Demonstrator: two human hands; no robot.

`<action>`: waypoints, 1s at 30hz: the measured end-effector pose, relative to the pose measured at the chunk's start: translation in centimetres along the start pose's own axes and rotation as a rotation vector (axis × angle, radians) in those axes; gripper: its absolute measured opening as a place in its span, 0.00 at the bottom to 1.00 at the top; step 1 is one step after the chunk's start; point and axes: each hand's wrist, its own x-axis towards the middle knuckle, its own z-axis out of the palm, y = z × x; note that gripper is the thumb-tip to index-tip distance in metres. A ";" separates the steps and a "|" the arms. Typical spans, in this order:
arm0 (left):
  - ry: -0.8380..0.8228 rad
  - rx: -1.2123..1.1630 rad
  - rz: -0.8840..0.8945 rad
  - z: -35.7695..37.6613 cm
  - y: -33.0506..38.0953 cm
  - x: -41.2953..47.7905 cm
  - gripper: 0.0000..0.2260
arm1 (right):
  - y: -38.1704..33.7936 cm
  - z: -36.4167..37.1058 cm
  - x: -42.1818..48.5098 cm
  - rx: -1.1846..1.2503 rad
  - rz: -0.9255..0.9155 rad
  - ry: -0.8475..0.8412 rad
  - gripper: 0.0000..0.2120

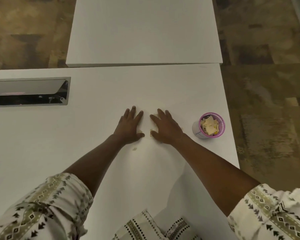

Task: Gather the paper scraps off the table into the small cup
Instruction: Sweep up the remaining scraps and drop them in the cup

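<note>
Left hand [131,126] and right hand [166,128] lie flat, fingers spread, on the tabletop [93,135]. Paper scraps [151,133] lie between and under them. The small cup [209,125] stands just right of the right hand.

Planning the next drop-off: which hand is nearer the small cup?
Right. The right hand lies flat just left of the small cup; the left hand lies beyond it, farther left.

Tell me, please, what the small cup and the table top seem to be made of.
Small cup: probably perforated metal or plastic mesh, pale lilac wall with a pink rim; the dotted pattern at the rim suggests mesh, but blur leaves it open.
Table: smooth white matte board, likely laminate; flat, even surface with a soft shadow and no grain.
</note>
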 end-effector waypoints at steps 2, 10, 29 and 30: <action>-0.007 -0.008 0.031 -0.1 -0.1 -0.3 0.42 | -0.2 0.2 -0.8 -0.051 -0.064 0.029 0.31; 0.019 0.017 0.059 2.4 1.7 -5.4 0.27 | 0.4 1.5 -5.2 -0.156 -0.205 0.014 0.24; 0.195 -0.186 -0.053 4.2 4.5 -8.6 0.08 | 0.4 3.3 -8.8 0.306 0.040 0.357 0.07; 0.213 -0.229 -0.066 4.1 4.7 -8.6 0.09 | 0.4 3.2 -8.9 0.329 0.052 0.385 0.08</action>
